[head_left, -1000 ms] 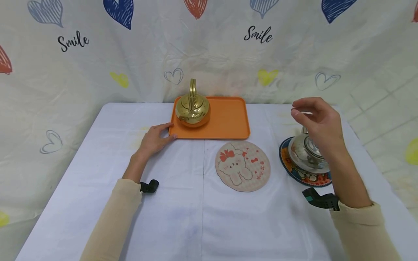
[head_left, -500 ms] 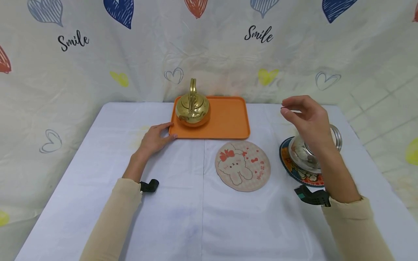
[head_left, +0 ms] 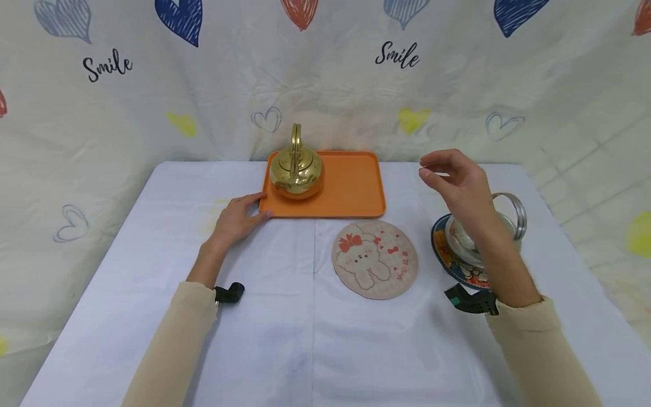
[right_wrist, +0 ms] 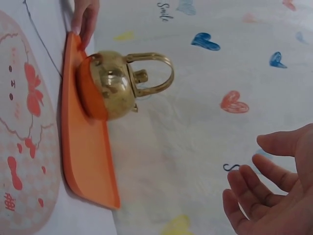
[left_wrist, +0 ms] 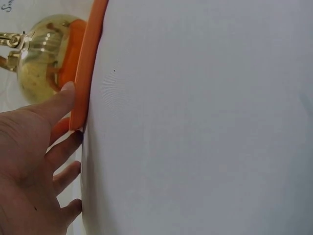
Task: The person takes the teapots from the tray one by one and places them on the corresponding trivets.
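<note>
My left hand (head_left: pixel 237 220) is at the near left corner of an orange tray (head_left: pixel 351 186). Its thumb touches the front rim; the other fingers are spread beside the left edge, fingertips down by the tablecloth. On the tray's left half stands a shiny gold teapot (head_left: pixel 296 169) with an upright handle. My right hand (head_left: pixel 460 183) hangs in the air right of the tray, fingers loosely curved with nothing between them. Below it, partly hidden by the wrist and forearm, a silver teapot (head_left: pixel 465 246) stands on a colourful patterned plate (head_left: pixel 441 249).
A round pink mat (head_left: pixel 375 260) with a bunny drawing lies in front of the tray. White cloth (head_left: pixel 274 339) covers the table. Behind it hangs a pale curtain (head_left: pixel 335 73) printed with hearts and "Smile".
My right hand has moved left through the air, away from the silver teapot, whose handle now shows. My left hand stays at the tray corner. The head view has shifted slightly.
</note>
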Demonstrator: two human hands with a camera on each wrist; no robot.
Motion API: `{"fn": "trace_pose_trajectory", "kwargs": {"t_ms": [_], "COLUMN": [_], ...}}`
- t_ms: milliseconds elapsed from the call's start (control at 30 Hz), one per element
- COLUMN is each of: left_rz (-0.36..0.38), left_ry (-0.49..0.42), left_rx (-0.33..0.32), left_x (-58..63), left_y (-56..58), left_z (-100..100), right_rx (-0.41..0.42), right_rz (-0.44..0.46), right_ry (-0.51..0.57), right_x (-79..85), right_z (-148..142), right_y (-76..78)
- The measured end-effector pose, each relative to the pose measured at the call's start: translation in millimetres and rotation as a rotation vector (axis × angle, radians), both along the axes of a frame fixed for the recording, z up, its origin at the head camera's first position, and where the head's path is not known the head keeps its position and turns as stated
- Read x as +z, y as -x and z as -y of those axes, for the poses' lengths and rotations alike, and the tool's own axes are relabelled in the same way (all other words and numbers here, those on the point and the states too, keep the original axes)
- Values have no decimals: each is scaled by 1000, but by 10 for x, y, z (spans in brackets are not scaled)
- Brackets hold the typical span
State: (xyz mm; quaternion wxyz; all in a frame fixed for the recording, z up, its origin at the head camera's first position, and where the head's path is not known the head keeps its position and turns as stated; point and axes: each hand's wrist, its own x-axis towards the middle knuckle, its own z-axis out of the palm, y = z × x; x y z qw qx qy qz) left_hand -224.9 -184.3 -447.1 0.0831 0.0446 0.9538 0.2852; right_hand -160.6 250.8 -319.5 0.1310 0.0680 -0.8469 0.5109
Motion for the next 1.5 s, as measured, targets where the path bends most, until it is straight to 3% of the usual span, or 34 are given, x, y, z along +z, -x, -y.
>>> {"fn": "trace_pose_trajectory", "kwargs": {"t_ms": [267, 633, 1067, 1500], "left_rz": [2, -15, 5, 3], "left_ry": [-8, -13, 1, 6], "left_rx": [8, 3, 16, 24], "left_x": [2, 20, -8, -14], "left_y": [-28, -16, -4, -9], "left_z": [17, 9, 2, -10], "right_rx": [49, 47, 170, 165], "right_rz": [16, 28, -7, 20], "right_ry": [32, 11, 140, 185], "right_x": [-79, -141, -277, -336], "right_z": [63, 181, 311, 356], "right_y": [54, 94, 190, 222]}}
